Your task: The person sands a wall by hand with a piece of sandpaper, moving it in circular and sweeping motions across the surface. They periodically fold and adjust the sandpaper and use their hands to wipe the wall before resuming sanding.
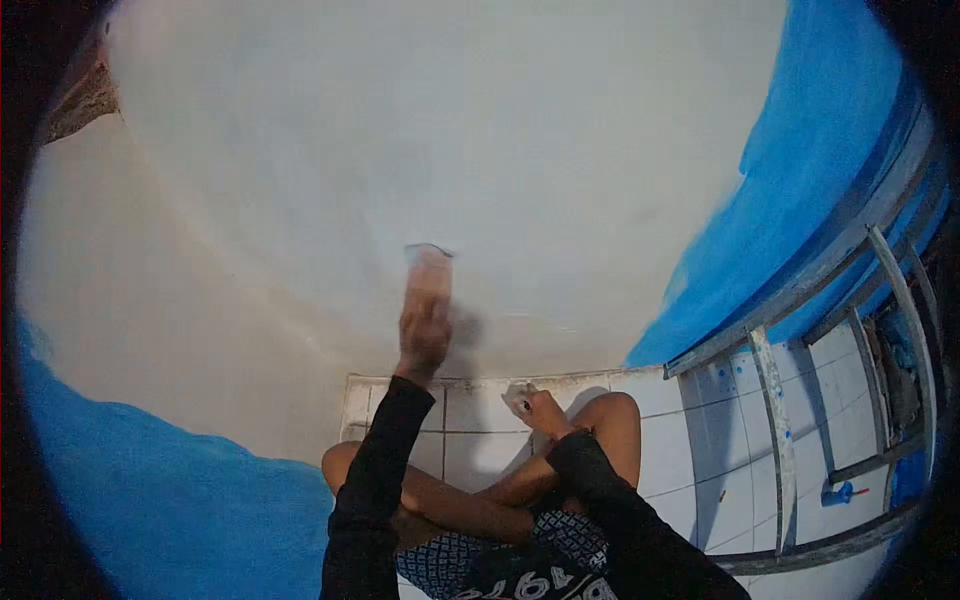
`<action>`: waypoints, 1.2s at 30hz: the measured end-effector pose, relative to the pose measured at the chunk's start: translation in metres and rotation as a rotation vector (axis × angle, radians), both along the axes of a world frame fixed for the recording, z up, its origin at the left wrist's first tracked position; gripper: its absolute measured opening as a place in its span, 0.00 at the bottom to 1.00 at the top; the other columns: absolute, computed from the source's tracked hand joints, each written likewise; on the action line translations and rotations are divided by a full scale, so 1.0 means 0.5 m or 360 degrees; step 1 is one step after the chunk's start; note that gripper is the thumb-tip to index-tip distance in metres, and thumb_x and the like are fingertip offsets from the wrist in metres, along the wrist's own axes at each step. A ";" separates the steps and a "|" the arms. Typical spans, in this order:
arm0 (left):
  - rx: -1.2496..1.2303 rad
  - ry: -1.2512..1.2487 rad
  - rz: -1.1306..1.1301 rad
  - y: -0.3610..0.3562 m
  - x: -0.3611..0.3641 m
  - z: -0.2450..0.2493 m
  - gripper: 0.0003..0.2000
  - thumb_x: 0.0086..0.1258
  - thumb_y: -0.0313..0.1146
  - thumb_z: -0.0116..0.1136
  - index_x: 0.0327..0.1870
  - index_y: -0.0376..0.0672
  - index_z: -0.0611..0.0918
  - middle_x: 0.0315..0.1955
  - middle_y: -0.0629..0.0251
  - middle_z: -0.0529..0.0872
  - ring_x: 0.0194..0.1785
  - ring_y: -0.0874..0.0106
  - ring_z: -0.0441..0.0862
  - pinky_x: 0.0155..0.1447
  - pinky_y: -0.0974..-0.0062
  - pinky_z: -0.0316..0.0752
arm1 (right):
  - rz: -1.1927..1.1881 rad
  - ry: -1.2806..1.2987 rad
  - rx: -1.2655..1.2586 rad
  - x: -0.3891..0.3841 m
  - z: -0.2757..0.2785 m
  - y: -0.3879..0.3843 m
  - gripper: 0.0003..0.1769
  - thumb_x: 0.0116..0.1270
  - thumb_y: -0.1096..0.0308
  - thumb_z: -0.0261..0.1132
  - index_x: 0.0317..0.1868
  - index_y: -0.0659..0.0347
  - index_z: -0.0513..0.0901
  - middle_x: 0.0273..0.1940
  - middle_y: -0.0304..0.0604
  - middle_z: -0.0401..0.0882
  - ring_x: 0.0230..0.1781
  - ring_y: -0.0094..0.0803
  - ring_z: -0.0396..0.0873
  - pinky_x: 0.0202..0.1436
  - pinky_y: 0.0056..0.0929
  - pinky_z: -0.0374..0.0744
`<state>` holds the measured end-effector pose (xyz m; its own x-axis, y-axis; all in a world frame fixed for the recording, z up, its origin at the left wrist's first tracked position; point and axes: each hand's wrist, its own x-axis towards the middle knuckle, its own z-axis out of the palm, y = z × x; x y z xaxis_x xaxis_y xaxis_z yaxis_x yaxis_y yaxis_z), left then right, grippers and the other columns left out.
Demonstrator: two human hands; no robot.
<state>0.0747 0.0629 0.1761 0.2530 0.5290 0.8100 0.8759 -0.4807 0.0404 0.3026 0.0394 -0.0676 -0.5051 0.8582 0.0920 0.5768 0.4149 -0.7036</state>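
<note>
My left hand (428, 315), smeared by motion, reaches up against the white wall (560, 150) with its fingers pointing upward. Under its fingertips is a thin sheet (430, 248) with a dark edge that looks like sandpaper, flat on the wall. Low down by my crossed legs, my right hand (545, 413) is closed, its fingers curled round a small pale object (519, 398) with a dark spot. I cannot tell what that object is. It is close to where the wall meets the white floor tiles (470, 455).
Blue paint covers the wall's right part (800, 180) and the lower part of the left wall (190, 490). A metal ladder (770, 430) lies along the right side. Behind its rungs sits a small blue item (838, 495) on the tiles.
</note>
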 end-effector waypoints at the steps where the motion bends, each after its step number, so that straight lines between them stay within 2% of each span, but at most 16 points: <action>1: -0.0021 0.0024 -0.0032 0.000 0.004 -0.004 0.29 0.63 0.15 0.47 0.70 0.37 0.72 0.70 0.45 0.69 0.75 0.50 0.65 0.76 0.53 0.63 | -0.0005 -0.0004 0.0000 0.005 0.000 0.001 0.21 0.65 0.62 0.64 0.56 0.60 0.82 0.38 0.63 0.83 0.41 0.61 0.81 0.51 0.52 0.80; 5: -0.0122 0.0146 -0.0158 -0.003 0.011 -0.019 0.28 0.64 0.17 0.50 0.69 0.36 0.72 0.70 0.47 0.71 0.75 0.51 0.65 0.77 0.54 0.62 | 0.0065 -0.0071 -0.0207 0.004 -0.004 0.009 0.21 0.65 0.63 0.63 0.58 0.60 0.82 0.41 0.61 0.83 0.40 0.60 0.81 0.52 0.51 0.80; 8: -0.0198 0.0278 -0.0128 -0.014 0.021 -0.020 0.26 0.66 0.17 0.49 0.68 0.36 0.73 0.69 0.50 0.72 0.76 0.52 0.64 0.78 0.55 0.60 | 0.0091 -0.0115 -0.0021 0.003 -0.015 0.001 0.22 0.66 0.62 0.64 0.58 0.61 0.82 0.43 0.61 0.83 0.38 0.59 0.81 0.52 0.50 0.81; 10: 0.0014 -0.0006 -0.0149 0.000 -0.002 -0.045 0.25 0.68 0.17 0.48 0.68 0.36 0.73 0.69 0.50 0.72 0.76 0.52 0.64 0.78 0.54 0.60 | 0.0090 -0.0095 0.0176 0.000 0.013 0.003 0.21 0.67 0.62 0.64 0.58 0.62 0.82 0.43 0.62 0.83 0.37 0.59 0.81 0.52 0.50 0.81; 12: 0.0068 -0.0241 0.0047 -0.006 -0.014 0.001 0.26 0.66 0.15 0.46 0.68 0.36 0.74 0.69 0.50 0.72 0.75 0.51 0.65 0.78 0.54 0.60 | -0.0018 0.0120 -0.0123 0.008 0.059 -0.015 0.20 0.67 0.62 0.64 0.55 0.65 0.83 0.43 0.63 0.83 0.38 0.58 0.81 0.54 0.50 0.80; 14: 0.0255 -0.0200 0.0217 0.004 -0.012 0.008 0.27 0.64 0.14 0.47 0.68 0.37 0.74 0.69 0.50 0.72 0.76 0.51 0.64 0.78 0.53 0.60 | -0.0030 0.0031 -0.0063 0.012 0.033 -0.008 0.20 0.67 0.62 0.64 0.55 0.65 0.83 0.44 0.63 0.83 0.40 0.59 0.81 0.55 0.50 0.79; 16: 0.0090 0.0005 -0.0007 0.001 -0.015 -0.027 0.30 0.57 0.15 0.54 0.66 0.34 0.73 0.64 0.47 0.75 0.69 0.48 0.71 0.74 0.51 0.66 | -0.0026 -0.0052 -0.0009 0.009 0.023 -0.015 0.20 0.68 0.62 0.64 0.56 0.65 0.82 0.44 0.64 0.83 0.41 0.59 0.81 0.56 0.51 0.79; 20: -0.0020 0.0198 -0.0020 0.006 -0.045 -0.062 0.25 0.57 0.18 0.59 0.60 0.33 0.78 0.60 0.48 0.77 0.68 0.50 0.72 0.72 0.52 0.69 | 0.0120 -0.0068 -0.0226 0.006 0.015 0.005 0.22 0.67 0.60 0.64 0.56 0.65 0.82 0.45 0.66 0.82 0.44 0.62 0.80 0.56 0.53 0.78; 21: 0.0046 0.0014 0.0010 0.001 -0.039 -0.037 0.27 0.68 0.17 0.49 0.70 0.41 0.71 0.69 0.53 0.72 0.76 0.53 0.64 0.78 0.51 0.59 | 0.0156 -0.0092 -0.0316 0.008 0.011 0.009 0.22 0.68 0.59 0.64 0.56 0.66 0.82 0.46 0.67 0.82 0.45 0.63 0.80 0.55 0.53 0.78; 24: 0.0249 -0.0187 0.0146 -0.001 -0.016 0.018 0.25 0.70 0.20 0.50 0.70 0.42 0.72 0.70 0.57 0.73 0.76 0.53 0.64 0.78 0.50 0.58 | 0.0006 -0.0028 -0.0183 0.009 0.023 -0.010 0.22 0.68 0.60 0.62 0.57 0.65 0.82 0.48 0.69 0.80 0.46 0.63 0.79 0.56 0.54 0.77; 26: 0.0060 -0.0189 0.0149 -0.014 -0.007 -0.006 0.26 0.69 0.19 0.49 0.70 0.41 0.72 0.69 0.56 0.73 0.76 0.52 0.63 0.78 0.50 0.58 | -0.0002 -0.0049 -0.0070 0.004 -0.039 -0.003 0.22 0.69 0.60 0.62 0.57 0.64 0.81 0.49 0.69 0.80 0.47 0.63 0.79 0.57 0.53 0.77; 28: -0.0073 0.0176 0.0031 -0.014 -0.003 -0.017 0.35 0.52 0.14 0.50 0.70 0.33 0.71 0.68 0.46 0.72 0.75 0.48 0.65 0.77 0.50 0.59 | -0.0001 -0.0078 0.0061 0.001 -0.033 0.000 0.22 0.69 0.60 0.62 0.58 0.63 0.81 0.50 0.69 0.79 0.47 0.62 0.79 0.57 0.53 0.77; 30: 0.0011 0.0142 -0.0017 -0.002 -0.031 -0.025 0.35 0.51 0.13 0.48 0.69 0.33 0.72 0.68 0.46 0.72 0.75 0.49 0.64 0.78 0.50 0.58 | 0.0064 -0.0022 -0.0086 0.003 -0.018 0.003 0.21 0.69 0.60 0.62 0.57 0.62 0.82 0.49 0.69 0.79 0.48 0.62 0.79 0.57 0.53 0.78; 32: 0.0380 -0.0325 0.0102 0.002 -0.032 0.019 0.34 0.52 0.14 0.48 0.68 0.33 0.73 0.66 0.46 0.74 0.75 0.48 0.65 0.78 0.50 0.58 | 0.0033 -0.0029 -0.0101 0.008 -0.019 0.003 0.20 0.69 0.60 0.62 0.56 0.63 0.82 0.48 0.68 0.80 0.48 0.62 0.79 0.56 0.52 0.78; 33: 0.0408 -0.0270 0.0253 0.012 -0.036 0.030 0.23 0.72 0.25 0.49 0.69 0.40 0.75 0.72 0.53 0.70 0.77 0.51 0.62 0.76 0.49 0.62 | 0.0010 -0.0032 -0.0115 0.009 -0.022 -0.002 0.20 0.69 0.59 0.62 0.54 0.63 0.83 0.46 0.67 0.80 0.47 0.62 0.79 0.56 0.52 0.78; 36: 0.0144 -0.0393 0.0117 0.006 -0.016 -0.027 0.22 0.73 0.27 0.48 0.68 0.39 0.74 0.72 0.53 0.70 0.77 0.50 0.61 0.77 0.50 0.61 | 0.0044 -0.0045 -0.0094 0.008 0.036 -0.008 0.20 0.70 0.58 0.61 0.53 0.64 0.84 0.40 0.68 0.82 0.44 0.60 0.81 0.53 0.51 0.79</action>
